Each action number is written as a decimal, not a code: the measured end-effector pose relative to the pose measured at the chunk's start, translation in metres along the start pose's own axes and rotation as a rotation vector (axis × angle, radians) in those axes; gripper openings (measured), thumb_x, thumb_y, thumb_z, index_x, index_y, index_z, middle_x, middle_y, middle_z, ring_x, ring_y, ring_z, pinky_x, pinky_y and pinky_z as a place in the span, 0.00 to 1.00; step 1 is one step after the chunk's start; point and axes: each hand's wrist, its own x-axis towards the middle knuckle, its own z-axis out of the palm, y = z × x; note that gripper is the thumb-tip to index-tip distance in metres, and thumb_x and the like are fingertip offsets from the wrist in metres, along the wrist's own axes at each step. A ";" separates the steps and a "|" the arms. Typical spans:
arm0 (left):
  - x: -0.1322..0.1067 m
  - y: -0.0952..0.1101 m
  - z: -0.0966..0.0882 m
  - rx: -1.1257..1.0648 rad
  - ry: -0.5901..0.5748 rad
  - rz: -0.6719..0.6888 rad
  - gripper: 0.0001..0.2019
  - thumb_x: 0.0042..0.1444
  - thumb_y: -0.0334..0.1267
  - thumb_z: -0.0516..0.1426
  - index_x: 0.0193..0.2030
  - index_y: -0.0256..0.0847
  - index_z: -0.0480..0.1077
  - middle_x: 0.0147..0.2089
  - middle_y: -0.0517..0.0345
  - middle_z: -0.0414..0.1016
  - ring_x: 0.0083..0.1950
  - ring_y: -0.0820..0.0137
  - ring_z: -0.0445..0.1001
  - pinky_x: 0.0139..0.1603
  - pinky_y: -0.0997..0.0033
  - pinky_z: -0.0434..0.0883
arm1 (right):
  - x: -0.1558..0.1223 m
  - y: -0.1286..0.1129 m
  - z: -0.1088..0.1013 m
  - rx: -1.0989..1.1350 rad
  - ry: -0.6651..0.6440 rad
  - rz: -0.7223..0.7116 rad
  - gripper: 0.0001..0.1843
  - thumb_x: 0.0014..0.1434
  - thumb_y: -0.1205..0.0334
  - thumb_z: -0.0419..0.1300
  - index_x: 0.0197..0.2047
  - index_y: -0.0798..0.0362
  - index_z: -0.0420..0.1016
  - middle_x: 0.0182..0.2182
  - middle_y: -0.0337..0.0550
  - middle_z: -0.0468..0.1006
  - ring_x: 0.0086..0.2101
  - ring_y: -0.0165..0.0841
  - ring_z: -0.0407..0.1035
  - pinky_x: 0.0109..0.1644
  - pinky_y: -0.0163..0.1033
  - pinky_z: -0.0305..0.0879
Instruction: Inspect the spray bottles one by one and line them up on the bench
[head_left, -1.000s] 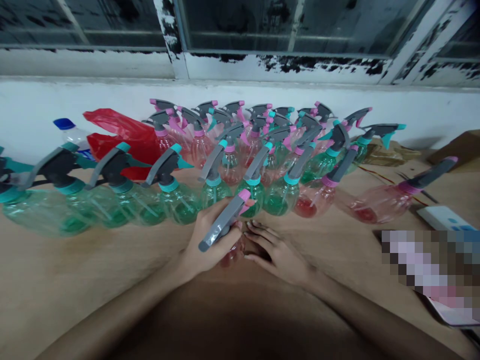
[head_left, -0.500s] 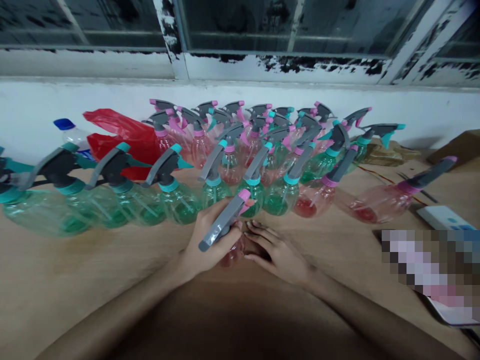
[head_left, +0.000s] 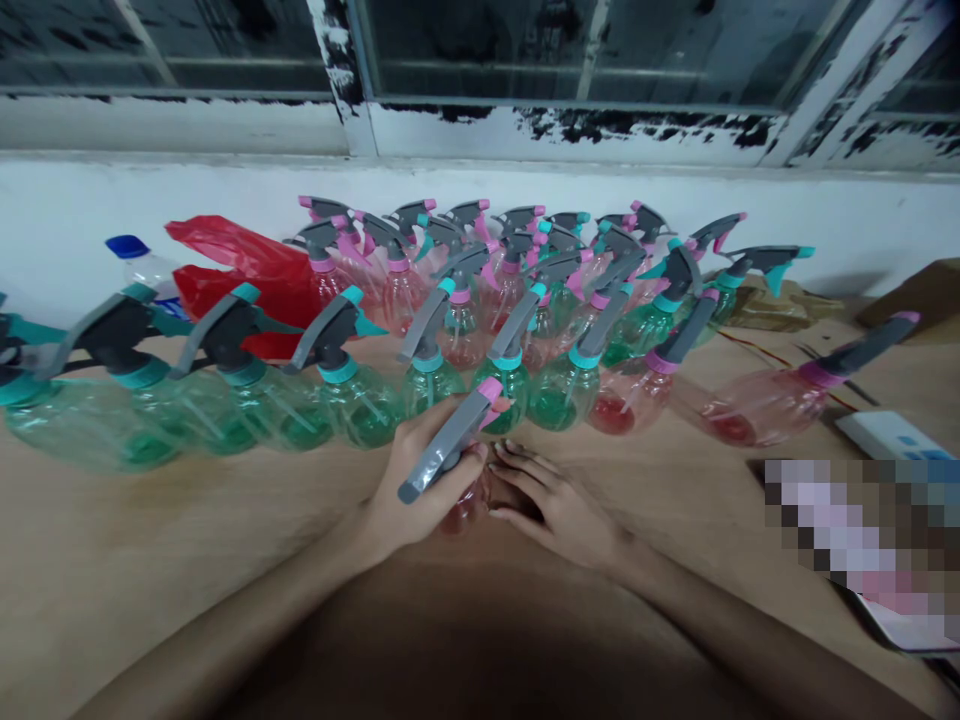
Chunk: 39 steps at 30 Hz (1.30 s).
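Note:
A pink spray bottle (head_left: 463, 505) with a grey trigger head (head_left: 450, 442) and pink nozzle stands on the wooden table (head_left: 150, 540) in front of me. My left hand (head_left: 409, 475) is closed around the bottle's neck and trigger head. My right hand (head_left: 551, 500) rests against the bottle's right side, fingers together and curled toward it. Much of the bottle body is hidden between the two hands.
Several green and pink spray bottles (head_left: 510, 300) stand in rows behind, reaching left to large green ones (head_left: 97, 400). A pink bottle (head_left: 757, 400) lies at the right. A red plastic bag (head_left: 240, 270) and a blue-capped bottle (head_left: 142, 265) sit by the white wall.

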 end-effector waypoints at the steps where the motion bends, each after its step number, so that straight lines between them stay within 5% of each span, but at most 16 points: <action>1: 0.000 0.000 0.000 0.001 0.004 0.002 0.15 0.50 0.29 0.54 0.45 0.43 0.69 0.33 0.60 0.71 0.31 0.70 0.71 0.28 0.72 0.68 | 0.000 0.000 0.000 0.002 0.001 -0.001 0.26 0.62 0.53 0.54 0.61 0.54 0.61 0.59 0.52 0.65 0.60 0.41 0.56 0.62 0.54 0.57; 11: 0.001 0.000 -0.007 0.024 -0.111 0.094 0.07 0.49 0.30 0.52 0.34 0.43 0.68 0.31 0.60 0.71 0.30 0.68 0.72 0.31 0.68 0.69 | 0.001 -0.001 -0.001 0.006 -0.012 0.009 0.26 0.62 0.53 0.54 0.61 0.54 0.61 0.59 0.50 0.66 0.60 0.40 0.57 0.62 0.52 0.57; 17: -0.001 -0.004 -0.002 -0.013 -0.040 0.032 0.14 0.50 0.29 0.53 0.44 0.45 0.70 0.40 0.59 0.74 0.35 0.68 0.74 0.37 0.69 0.71 | 0.000 -0.001 -0.002 -0.004 -0.017 0.008 0.27 0.62 0.53 0.54 0.61 0.55 0.61 0.59 0.51 0.65 0.60 0.40 0.56 0.63 0.52 0.56; 23: -0.001 -0.005 0.002 -0.016 0.014 0.047 0.11 0.48 0.27 0.54 0.37 0.44 0.69 0.31 0.62 0.70 0.29 0.70 0.71 0.32 0.70 0.69 | -0.001 0.001 0.000 -0.005 -0.011 0.008 0.26 0.62 0.53 0.54 0.61 0.52 0.61 0.59 0.49 0.65 0.60 0.41 0.56 0.63 0.53 0.56; 39: -0.001 -0.005 0.003 -0.023 0.015 0.038 0.17 0.48 0.25 0.54 0.44 0.45 0.68 0.31 0.63 0.68 0.29 0.71 0.69 0.30 0.72 0.67 | -0.001 0.001 0.001 -0.018 -0.014 0.007 0.27 0.62 0.52 0.53 0.61 0.56 0.62 0.60 0.50 0.65 0.60 0.40 0.55 0.63 0.51 0.55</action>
